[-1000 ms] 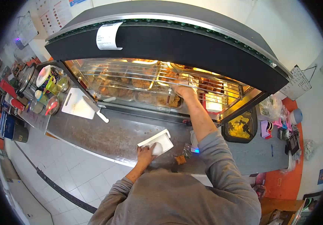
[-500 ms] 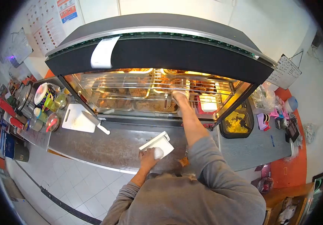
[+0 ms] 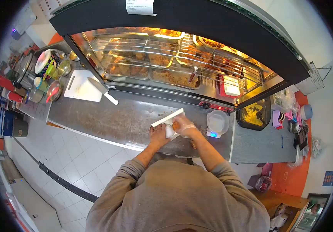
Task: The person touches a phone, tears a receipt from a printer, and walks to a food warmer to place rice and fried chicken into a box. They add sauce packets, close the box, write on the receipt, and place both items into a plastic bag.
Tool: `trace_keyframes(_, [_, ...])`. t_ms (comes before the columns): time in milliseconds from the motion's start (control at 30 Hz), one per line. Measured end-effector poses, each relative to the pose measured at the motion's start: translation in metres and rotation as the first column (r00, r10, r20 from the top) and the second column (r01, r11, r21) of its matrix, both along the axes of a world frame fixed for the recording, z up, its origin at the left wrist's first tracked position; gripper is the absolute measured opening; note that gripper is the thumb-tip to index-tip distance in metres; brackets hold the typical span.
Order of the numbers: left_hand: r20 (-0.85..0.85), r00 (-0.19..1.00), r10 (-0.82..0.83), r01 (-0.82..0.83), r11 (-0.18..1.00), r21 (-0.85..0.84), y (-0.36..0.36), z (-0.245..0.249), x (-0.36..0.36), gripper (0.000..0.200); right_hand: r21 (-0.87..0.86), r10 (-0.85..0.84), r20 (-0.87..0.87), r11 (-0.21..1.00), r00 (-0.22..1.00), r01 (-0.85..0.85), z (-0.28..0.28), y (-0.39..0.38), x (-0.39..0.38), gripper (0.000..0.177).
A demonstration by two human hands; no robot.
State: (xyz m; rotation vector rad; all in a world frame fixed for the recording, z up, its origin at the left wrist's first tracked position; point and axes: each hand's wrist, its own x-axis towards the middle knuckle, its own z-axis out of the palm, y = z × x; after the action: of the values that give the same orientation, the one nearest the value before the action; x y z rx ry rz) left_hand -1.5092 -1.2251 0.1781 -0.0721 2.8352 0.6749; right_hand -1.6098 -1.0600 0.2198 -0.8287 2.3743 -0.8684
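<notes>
A small white open box (image 3: 168,118) stands on the dark counter in front of me. My left hand (image 3: 159,136) is at its near left side, fingers curled against a white rounded bundle (image 3: 169,132); whether they grip it or the box I cannot make out. My right hand (image 3: 187,129), in a clear plastic glove, is closed around a piece of fried chicken (image 3: 176,125) over the box. Beyond them is the lit food warmer (image 3: 151,89), with trays of browned fried food (image 3: 174,77) on wire racks.
On the left lie a white cutting board (image 3: 83,91) and a knife (image 3: 104,92). A digital scale (image 3: 213,135) with a clear round container (image 3: 218,122) stands right of my hands. Farther right is a black tray of yellow food (image 3: 253,115). Bowls (image 3: 54,91) crowd the far left.
My right hand has come out of the warmer to the white box, bringing a piece of fried chicken. My left hand stays at the box. The view has shifted, revealing the scale.
</notes>
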Motion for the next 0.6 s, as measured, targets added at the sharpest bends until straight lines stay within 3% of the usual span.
trace_keyframes(33, [0.082,0.997,-0.008,0.005,1.000,0.027,0.000,0.005,-0.002,0.082,0.169,0.034,-0.131,0.985,0.991,-0.012,-0.005,-0.009,-0.002,0.040])
trace_keyframes(167, [-0.059,0.998,0.024,-0.028,0.998,-0.056,0.004,-0.008,-0.003,0.084,0.120,-0.070,-0.181,0.988,0.981,0.092,-0.019,-0.014,0.006,0.041])
trace_keyframes(233, [-0.133,0.987,0.095,-0.091,0.995,0.037,0.008,-0.015,-0.001,0.084,0.006,-0.214,-0.355,0.973,0.910,0.231,-0.025,0.003,0.010,0.040])
trace_keyframes(400, [-0.122,0.982,0.146,-0.142,0.989,0.040,0.013,-0.014,-0.007,0.084,-0.147,-0.350,-0.356,0.936,0.866,0.318,-0.060,0.035,0.022,0.032])
trace_keyframes(600, [-0.093,0.987,0.128,-0.121,0.990,0.072,0.008,-0.021,-0.018,0.068,-0.270,-0.455,-0.349,0.886,0.819,0.377,-0.038,0.027,0.041,0.017])
